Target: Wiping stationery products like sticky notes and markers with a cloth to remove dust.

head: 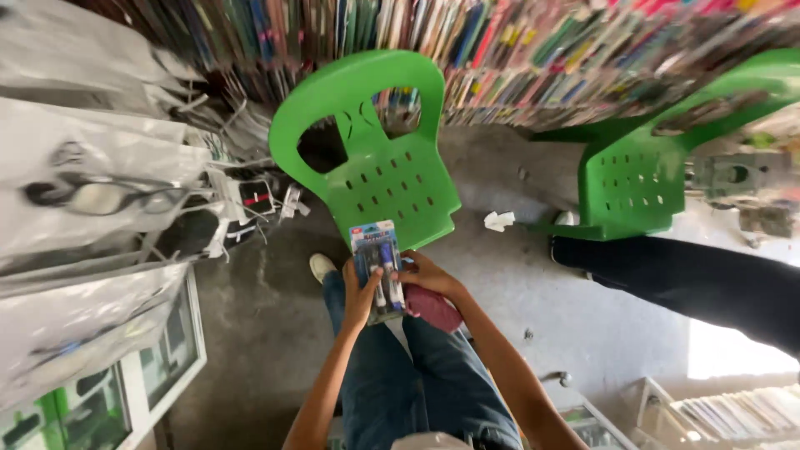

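Note:
I hold a blister pack of markers point(377, 265), blue card with dark pens under clear plastic, upright over my lap. My left hand point(360, 296) grips its left edge with the thumb across the front. My right hand point(425, 277) holds the right edge and also has a pinkish-red cloth point(433, 307) tucked under its palm. My legs in blue jeans point(417, 383) stretch below, one pale shoe point(322, 267) showing on the concrete floor.
An empty green plastic chair point(379, 158) stands just ahead. A second green chair point(642, 179) is at right, with another person's dark-trousered leg point(683, 279) by it. Book-filled shelves point(542, 50) run along the back. Plastic-wrapped goods point(92, 200) hang at left. A crumpled white paper point(499, 220) lies on the floor.

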